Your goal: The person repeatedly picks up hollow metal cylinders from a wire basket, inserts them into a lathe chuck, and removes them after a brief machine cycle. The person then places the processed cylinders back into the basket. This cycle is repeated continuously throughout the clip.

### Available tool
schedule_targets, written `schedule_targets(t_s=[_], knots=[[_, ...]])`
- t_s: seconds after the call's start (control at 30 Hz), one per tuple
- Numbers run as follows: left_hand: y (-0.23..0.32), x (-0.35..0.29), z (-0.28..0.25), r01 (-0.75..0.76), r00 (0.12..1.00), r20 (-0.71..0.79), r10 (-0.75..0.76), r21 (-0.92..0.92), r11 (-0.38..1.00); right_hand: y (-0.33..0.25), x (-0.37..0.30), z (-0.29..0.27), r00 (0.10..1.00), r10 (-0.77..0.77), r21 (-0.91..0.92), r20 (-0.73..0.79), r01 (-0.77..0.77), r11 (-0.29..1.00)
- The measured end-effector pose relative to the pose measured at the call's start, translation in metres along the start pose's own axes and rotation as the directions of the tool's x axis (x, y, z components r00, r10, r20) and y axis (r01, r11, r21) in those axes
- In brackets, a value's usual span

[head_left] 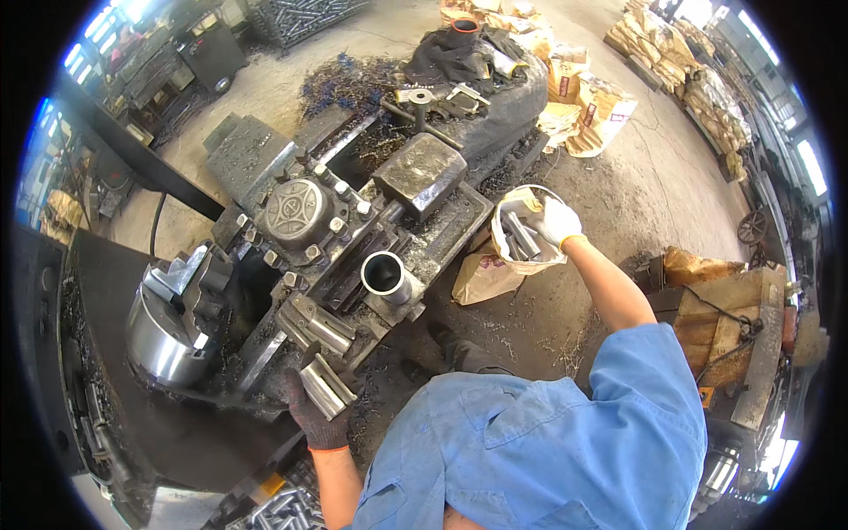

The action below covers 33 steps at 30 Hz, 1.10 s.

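My left hand [320, 426], in a dark glove with an orange cuff, is closed around a shiny, grooved steel piece [327, 389] beside the lathe carriage. A similar pair of steel pieces [316, 325] lies on the carriage just above it. My right hand [558, 223], in a white glove, reaches over the right rim of a white bucket [530, 267]. Inside the bucket are several grey metal cylinders [523, 238]. The right fingers point down into it and are largely hidden, so their grip does not show.
The lathe's chuck [163, 340] is at the left, its tool post [296, 212] in the middle. An upright metal cup [386, 276] stands on the carriage. Metal shavings [349, 84] lie behind; paper sacks [601, 115] stand beyond. Small metal parts [287, 512] are below my left arm.
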<state>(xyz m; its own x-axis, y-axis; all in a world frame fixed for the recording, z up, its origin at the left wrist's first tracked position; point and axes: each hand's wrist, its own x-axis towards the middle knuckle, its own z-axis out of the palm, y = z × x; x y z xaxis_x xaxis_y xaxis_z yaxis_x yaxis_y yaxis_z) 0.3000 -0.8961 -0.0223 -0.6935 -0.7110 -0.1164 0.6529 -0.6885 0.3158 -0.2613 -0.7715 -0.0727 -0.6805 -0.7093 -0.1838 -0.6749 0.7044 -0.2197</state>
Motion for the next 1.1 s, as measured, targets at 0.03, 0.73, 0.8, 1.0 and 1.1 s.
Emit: schedule_targets(t_s=[0.03,0.73,0.8,1.0,1.1], knots=[[-0.004,0.001,0.005,0.007,0.994,-0.112,-0.011,-0.038,0.999,-0.032,-0.006,-0.015,0.992,-0.072,0.07,-0.106,0.079,0.994],[0.049,-0.033,-0.025,-0.155,0.8,-0.488,0.35,0.395,0.905,-0.378,-0.163,0.05,0.67,-0.688,0.371,0.278,0.586,0.72],[0.058,-0.029,-0.025,-0.211,0.813,-0.467,0.347,0.32,0.924,-0.386,-0.157,0.034,0.597,-0.752,0.706,0.28,0.403,0.582],[0.066,0.017,0.032,-0.138,0.655,-0.111,0.748,0.955,0.263,-0.451,-0.17,-0.02,0.42,-0.824,0.768,0.382,0.353,0.535],[0.081,0.024,0.052,-0.66,0.627,0.074,0.775,0.578,0.479,-0.471,-0.153,-0.071,0.41,-0.867,0.796,0.281,0.405,0.45]])
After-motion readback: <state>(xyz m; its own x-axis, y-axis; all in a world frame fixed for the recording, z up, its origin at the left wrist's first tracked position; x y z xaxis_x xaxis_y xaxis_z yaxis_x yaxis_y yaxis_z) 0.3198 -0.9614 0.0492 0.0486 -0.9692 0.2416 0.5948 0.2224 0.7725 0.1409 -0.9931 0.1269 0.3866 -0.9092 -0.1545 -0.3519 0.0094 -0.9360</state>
